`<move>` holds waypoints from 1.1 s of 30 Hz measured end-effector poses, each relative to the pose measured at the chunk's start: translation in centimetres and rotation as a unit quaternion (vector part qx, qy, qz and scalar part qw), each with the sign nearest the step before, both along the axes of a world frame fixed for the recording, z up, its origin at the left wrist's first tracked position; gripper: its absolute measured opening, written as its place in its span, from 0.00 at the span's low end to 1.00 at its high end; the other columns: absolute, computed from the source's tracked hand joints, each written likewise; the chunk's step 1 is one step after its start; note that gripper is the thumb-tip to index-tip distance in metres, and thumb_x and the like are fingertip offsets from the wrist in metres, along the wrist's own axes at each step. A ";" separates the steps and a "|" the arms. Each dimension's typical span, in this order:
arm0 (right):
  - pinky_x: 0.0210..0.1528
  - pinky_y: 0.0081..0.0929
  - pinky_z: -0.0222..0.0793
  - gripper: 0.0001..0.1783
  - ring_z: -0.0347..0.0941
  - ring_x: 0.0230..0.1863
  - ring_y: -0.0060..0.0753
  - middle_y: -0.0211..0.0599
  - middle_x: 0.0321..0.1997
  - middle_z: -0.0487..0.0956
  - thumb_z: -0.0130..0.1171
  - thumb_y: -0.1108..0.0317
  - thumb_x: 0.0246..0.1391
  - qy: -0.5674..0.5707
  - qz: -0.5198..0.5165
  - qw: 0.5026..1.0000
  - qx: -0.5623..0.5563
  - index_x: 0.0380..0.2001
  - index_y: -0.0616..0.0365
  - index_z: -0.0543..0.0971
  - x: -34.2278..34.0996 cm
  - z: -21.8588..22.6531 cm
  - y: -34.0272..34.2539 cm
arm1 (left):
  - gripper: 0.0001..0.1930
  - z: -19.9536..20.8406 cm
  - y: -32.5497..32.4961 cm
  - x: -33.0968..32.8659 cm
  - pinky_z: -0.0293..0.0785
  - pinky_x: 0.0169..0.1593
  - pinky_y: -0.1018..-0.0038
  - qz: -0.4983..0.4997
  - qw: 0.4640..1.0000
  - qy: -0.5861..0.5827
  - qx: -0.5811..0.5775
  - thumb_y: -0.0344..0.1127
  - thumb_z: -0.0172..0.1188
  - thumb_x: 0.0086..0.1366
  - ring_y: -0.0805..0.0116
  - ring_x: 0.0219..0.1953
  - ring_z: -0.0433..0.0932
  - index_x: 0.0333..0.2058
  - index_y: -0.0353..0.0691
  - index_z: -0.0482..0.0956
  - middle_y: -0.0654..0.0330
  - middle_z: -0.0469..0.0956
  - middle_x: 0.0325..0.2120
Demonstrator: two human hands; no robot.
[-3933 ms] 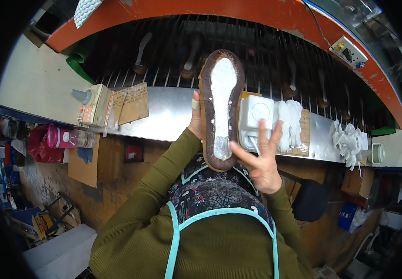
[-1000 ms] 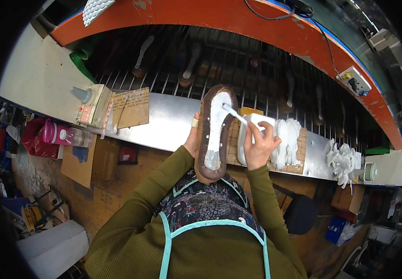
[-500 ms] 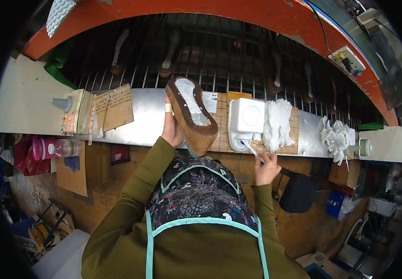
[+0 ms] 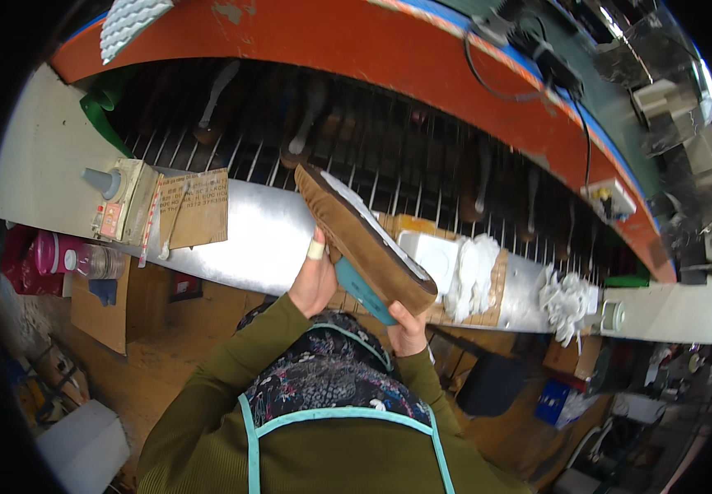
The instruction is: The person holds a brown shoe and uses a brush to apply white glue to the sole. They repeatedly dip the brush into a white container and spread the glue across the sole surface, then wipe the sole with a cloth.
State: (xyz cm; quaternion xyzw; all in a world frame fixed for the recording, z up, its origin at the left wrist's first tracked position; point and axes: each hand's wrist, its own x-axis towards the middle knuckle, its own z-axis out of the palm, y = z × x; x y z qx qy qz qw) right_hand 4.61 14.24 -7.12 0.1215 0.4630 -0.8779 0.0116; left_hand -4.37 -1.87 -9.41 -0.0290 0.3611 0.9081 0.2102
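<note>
Two hands: left hand (image 4: 316,284) and right hand (image 4: 406,331) grip the brown suede shoe (image 4: 364,239) on its teal last.
Place: above the metal counter's (image 4: 249,239) front edge.
Change: brush gone (gluing apparently finished); shoe now tilted.

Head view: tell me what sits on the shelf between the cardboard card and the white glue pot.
In the head view, the brown shoe, held by the left hand and right hand, crosses the metal shelf between cardboard card and white pot.

Place: a shoe-making workshop.
Evidence: a brown shoe (image 4: 364,239) on a last, a wire rack (image 4: 422,165) of lasted shoes, a metal worktop (image 4: 249,239), white rags (image 4: 566,300).
</note>
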 end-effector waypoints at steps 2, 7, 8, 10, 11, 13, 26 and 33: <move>0.67 0.40 0.55 0.38 0.61 0.65 0.44 0.40 0.64 0.66 0.63 0.67 0.49 -0.016 -0.033 0.998 -0.060 0.63 0.60 0.61 -1.3 -1.8 0.6 | 0.42 -0.1 -0.9 -0.3 0.47 0.67 0.57 -0.034 0.999 0.009 0.017 0.66 0.40 0.66 0.63 0.69 0.46 0.68 0.45 0.42 0.58 0.47 0.68; 0.58 0.47 0.68 0.30 0.70 0.58 0.45 0.43 0.57 0.73 0.59 0.61 0.51 -0.159 -0.059 0.964 -0.203 0.57 0.58 0.68 -7.1 -2.6 2.8 | 0.43 0.9 -4.7 -1.2 0.58 0.62 0.64 -0.107 0.978 0.019 -0.176 0.59 0.42 0.70 0.55 0.58 0.68 0.69 0.45 0.28 0.37 0.54 0.62; 0.57 0.46 0.69 0.26 0.72 0.55 0.45 0.42 0.53 0.76 0.60 0.60 0.51 -0.146 -0.046 0.970 -0.189 0.53 0.57 0.71 -8.7 -3.1 3.6 | 0.40 0.7 -5.8 -1.3 0.59 0.61 0.65 -0.089 0.976 0.031 -0.195 0.55 0.44 0.70 0.56 0.56 0.69 0.69 0.45 0.31 0.38 0.58 0.60; 0.53 0.42 0.70 0.21 0.73 0.50 0.42 0.39 0.49 0.76 0.60 0.62 0.51 -0.149 -0.083 0.978 -0.123 0.47 0.58 0.73 -12.7 -2.7 4.8 | 0.37 0.4 -8.4 -1.2 0.62 0.59 0.67 -0.052 0.969 0.053 -0.234 0.45 0.47 0.71 0.58 0.54 0.72 0.69 0.45 0.36 0.41 0.65 0.58; 0.53 0.42 0.70 0.19 0.73 0.50 0.41 0.39 0.48 0.77 0.61 0.63 0.51 -0.138 -0.095 0.980 -0.105 0.46 0.59 0.73 -15.2 -3.5 6.1 | 0.36 0.6 -9.9 -1.0 0.63 0.59 0.69 -0.046 0.970 0.036 -0.238 0.42 0.49 0.71 0.62 0.53 0.72 0.69 0.43 0.40 0.44 0.68 0.55; 0.54 0.42 0.71 0.17 0.74 0.49 0.41 0.39 0.46 0.77 0.61 0.65 0.52 -0.097 -0.107 0.987 -0.069 0.44 0.57 0.74 -20.2 -5.0 7.9 | 0.33 1.1 -12.8 -0.6 0.65 0.57 0.73 -0.043 0.968 -0.002 -0.249 0.36 0.53 0.69 0.69 0.49 0.72 0.68 0.40 0.48 0.52 0.73 0.49; 0.40 0.29 0.72 0.34 0.77 0.36 0.28 0.32 0.39 0.80 0.70 0.72 0.39 -0.348 0.133 0.852 0.367 0.53 0.58 0.69 -29.2 -12.3 14.6 | 0.24 -3.2 -16.5 0.7 0.67 0.51 0.77 0.070 0.947 -0.105 -0.294 0.29 0.53 0.65 0.73 0.43 0.73 0.60 0.35 0.65 0.60 0.75 0.42; 0.60 0.46 0.60 0.66 0.61 0.64 0.50 0.51 0.64 0.65 0.77 0.53 0.27 -0.286 0.075 0.585 0.755 0.68 0.56 0.50 -29.7 -13.2 24.5 | 0.24 -4.0 -16.1 -0.2 0.68 0.51 0.77 0.031 0.943 -0.115 -0.311 0.30 0.54 0.65 0.73 0.43 0.73 0.60 0.36 0.65 0.60 0.74 0.41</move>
